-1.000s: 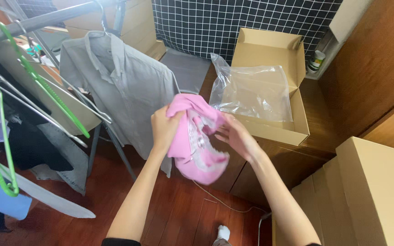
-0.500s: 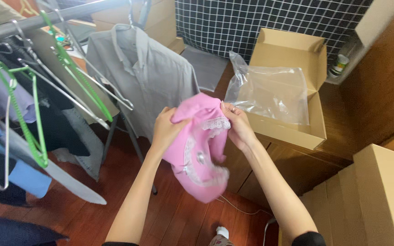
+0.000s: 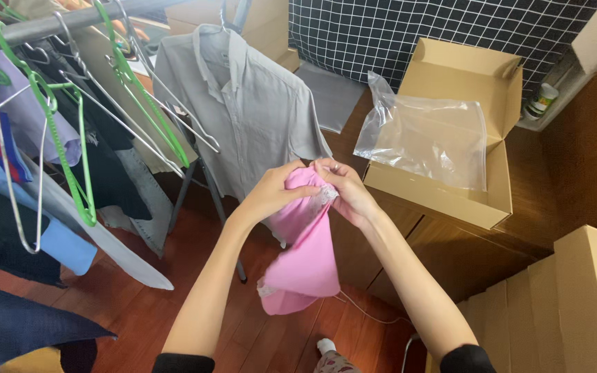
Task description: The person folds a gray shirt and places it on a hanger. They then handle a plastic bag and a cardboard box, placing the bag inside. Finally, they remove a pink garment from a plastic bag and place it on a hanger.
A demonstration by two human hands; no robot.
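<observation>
Leftmost, green hangers (image 3: pixel 70 138) on the rail (image 3: pixel 8 34), grey shirt (image 3: pixel 250 117) beside. Centre: left hand (image 3: pixel 271 193) and right hand (image 3: pixel 347 190) both pinch the top of a pink garment (image 3: pixel 305 255), which hangs below them. Step looks like gathering or folding it. Right: clear bag (image 3: pixel 430 135) on the open cardboard box (image 3: pixel 464 76); folding smaller likely needs a steady two-hand grip.
</observation>
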